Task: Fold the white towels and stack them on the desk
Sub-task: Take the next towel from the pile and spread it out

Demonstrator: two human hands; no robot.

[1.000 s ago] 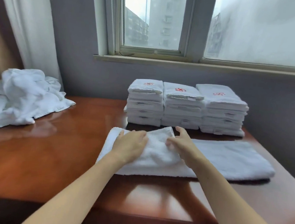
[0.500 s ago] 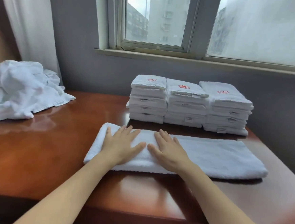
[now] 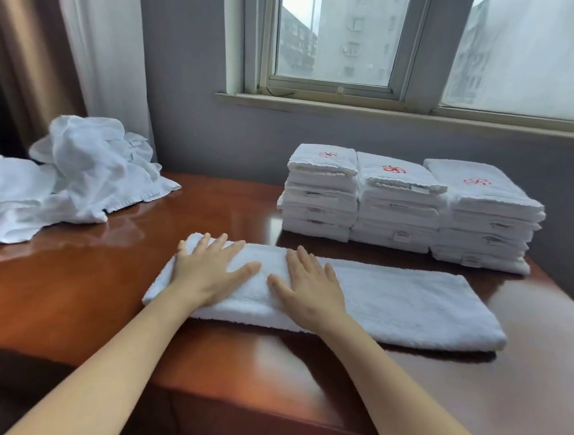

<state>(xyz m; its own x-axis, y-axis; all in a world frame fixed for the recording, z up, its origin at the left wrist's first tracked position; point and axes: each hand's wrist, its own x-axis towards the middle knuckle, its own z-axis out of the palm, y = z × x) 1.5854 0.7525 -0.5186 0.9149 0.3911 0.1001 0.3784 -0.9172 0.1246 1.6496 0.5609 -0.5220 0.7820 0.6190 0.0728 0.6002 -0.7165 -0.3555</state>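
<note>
Pressing palms-down on the left part of the long folded towel (image 3: 409, 302), the left hand (image 3: 211, 273) and right hand (image 3: 311, 288) lie side by side with fingers straight and spread, gripping nothing, their thumbs near each other but apart. That towel lies flat across the desk (image 3: 67, 289), its near long edge roughly parallel to the desk's front edge with a band of bare wood between them. Its far edge stops just short of three stacks of folded towels (image 3: 398, 209), which stand touching one another in a row near the wall below the window (image 3: 338, 32). To the left, bare glossy wood separates the towel's left end from a loose pile of unfolded towels (image 3: 76, 173) beside the curtain (image 3: 99, 48). The towel's right end lies near the desk's right edge. Each stack's top towel carries a red embroidered pinwheel-like emblem (image 3: 391, 169). Small sewn tags (image 3: 401, 236) show on some folded edges, their print too small to read.
</note>
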